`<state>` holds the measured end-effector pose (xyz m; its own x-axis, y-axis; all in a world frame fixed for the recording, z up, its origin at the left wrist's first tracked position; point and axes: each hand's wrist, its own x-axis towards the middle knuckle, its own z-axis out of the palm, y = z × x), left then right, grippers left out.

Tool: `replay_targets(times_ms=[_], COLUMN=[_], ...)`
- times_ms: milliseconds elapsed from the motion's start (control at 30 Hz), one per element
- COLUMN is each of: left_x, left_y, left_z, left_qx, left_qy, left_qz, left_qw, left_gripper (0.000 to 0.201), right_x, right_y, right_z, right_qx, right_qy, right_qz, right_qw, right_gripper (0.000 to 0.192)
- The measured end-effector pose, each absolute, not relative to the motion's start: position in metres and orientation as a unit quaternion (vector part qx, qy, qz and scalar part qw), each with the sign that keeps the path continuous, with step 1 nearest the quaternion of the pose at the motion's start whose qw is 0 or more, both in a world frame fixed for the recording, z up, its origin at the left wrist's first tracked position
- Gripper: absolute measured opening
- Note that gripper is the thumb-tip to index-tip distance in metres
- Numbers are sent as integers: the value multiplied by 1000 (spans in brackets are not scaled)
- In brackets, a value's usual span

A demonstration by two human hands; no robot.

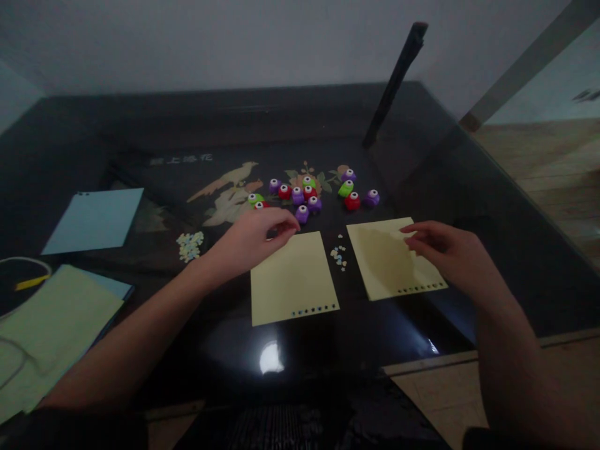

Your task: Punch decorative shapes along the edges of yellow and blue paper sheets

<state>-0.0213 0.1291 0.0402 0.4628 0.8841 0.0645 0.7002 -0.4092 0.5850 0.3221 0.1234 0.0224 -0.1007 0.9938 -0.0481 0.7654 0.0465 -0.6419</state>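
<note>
A left hand (255, 240) pinches one yellow sheet's (293, 279) top edge; the right hand (447, 253) rests loosely curled on another yellow page (389, 259), grasping nothing.

I see two yellow sheets lying flat on the dark bench, side by side with a small gap. The left sheet (292, 277) has a row of little punched holes along its near edge. My left hand (255, 240) touches its far corner. The right sheet (391, 256) is turned a bit and has the same row of holes. My right hand (452, 253) rests on its right side.
</note>
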Motion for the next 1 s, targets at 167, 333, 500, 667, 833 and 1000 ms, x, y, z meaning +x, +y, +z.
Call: replay_targets(times_ms=[167, 333, 500, 667, 833, 1000], left_x=[-67, -68, -62, -62, -61, -61], left_y=[105, 92, 84, 82, 82, 82], left_z=[10, -11, -17, -22, -22, -22], left_qx=[794, 800, 797, 803, 803, 803], left_qy=[548, 560, 584, 581, 579, 572], left_qz=[179, 170, 123, 97, 97, 116], left_qw=[195, 134, 96, 88, 100, 121], left_gripper=[18, 32, 60, 64, 60, 58], right_x=[266, 220, 205, 204, 204, 205], right_y=[135, 148, 153, 150, 145, 144], right_z=[21, 7, -5, -10, -11, -12], right_qx=[-504, -387, -373, -375, -379, -377], right_qy=[-812, -904, -926, -927, -924, -922], right_qz=[249, 151, 43, 20, 26, 61], right_qw=[157, 100, 34, 16, 35, 58], right_gripper=[21, 31, 57, 67, 58, 52])
